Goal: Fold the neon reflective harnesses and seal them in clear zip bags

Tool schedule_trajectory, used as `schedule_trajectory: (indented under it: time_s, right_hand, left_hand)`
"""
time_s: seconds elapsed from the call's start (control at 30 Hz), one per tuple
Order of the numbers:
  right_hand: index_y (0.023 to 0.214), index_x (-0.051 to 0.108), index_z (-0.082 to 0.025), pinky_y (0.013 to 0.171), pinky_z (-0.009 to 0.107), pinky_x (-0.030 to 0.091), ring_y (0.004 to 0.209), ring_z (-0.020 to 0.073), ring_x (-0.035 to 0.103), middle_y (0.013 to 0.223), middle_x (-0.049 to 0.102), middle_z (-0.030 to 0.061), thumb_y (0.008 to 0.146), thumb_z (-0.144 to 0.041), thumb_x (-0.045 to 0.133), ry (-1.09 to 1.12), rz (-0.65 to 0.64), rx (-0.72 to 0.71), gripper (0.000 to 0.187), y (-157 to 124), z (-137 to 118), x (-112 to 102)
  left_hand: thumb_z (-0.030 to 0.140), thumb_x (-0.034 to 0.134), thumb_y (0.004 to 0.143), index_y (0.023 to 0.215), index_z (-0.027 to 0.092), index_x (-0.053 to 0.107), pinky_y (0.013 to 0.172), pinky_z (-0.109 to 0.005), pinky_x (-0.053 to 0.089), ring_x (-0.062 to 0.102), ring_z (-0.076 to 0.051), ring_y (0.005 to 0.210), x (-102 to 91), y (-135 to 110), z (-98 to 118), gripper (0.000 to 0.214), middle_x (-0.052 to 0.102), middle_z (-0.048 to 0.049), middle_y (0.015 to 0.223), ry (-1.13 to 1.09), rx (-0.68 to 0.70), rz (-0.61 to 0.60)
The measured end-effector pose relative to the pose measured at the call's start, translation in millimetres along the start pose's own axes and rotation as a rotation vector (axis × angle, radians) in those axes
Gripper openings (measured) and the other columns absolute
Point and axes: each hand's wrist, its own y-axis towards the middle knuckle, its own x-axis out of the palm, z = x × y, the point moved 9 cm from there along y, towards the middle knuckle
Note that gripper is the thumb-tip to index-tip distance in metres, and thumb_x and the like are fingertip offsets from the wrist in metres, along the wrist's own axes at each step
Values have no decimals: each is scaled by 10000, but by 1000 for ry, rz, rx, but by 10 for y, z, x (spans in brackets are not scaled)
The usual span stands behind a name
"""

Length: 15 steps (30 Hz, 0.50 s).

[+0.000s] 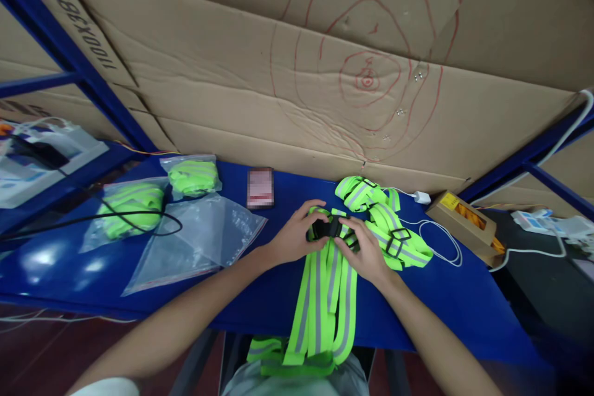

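Between my fingers is a black plastic buckle [327,228] on a neon-yellow reflective strap [319,300] with grey stripes. My left hand [293,236] pinches the buckle's left side, thumb below and fingers above. On its right side, my right hand [367,252] grips it with thumb and fingers. Whether the buckle's halves are fully joined I cannot tell. Several lengths of strap hang from the hands over the table's front edge onto my lap. Just beyond my right hand lies another heap of reflective straps [383,232] with black adjusters.
Left on the blue table [260,297] lie two bagged strap bundles [132,207] [192,177] and a flat clear zip bag [199,235]. A small pinkish box [260,188] sits behind. To the right are a white cable [457,253] and a cardboard box [464,226]. Cardboard [223,74] walls the back.
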Motion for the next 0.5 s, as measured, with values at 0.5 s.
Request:
schedule_trajectory:
  time_s: [0.5]
  right_hand:
    - [1572, 376, -53, 1056, 530, 432, 1254, 352, 549, 1449, 572, 215, 932, -129, 514, -425, -216, 2, 659, 25, -11, 403]
  left_hand:
    - [305, 700, 808, 1094, 188, 615, 936, -413, 539, 664, -264, 1046, 152, -6, 86, 321, 637, -106, 1183, 374, 75, -145]
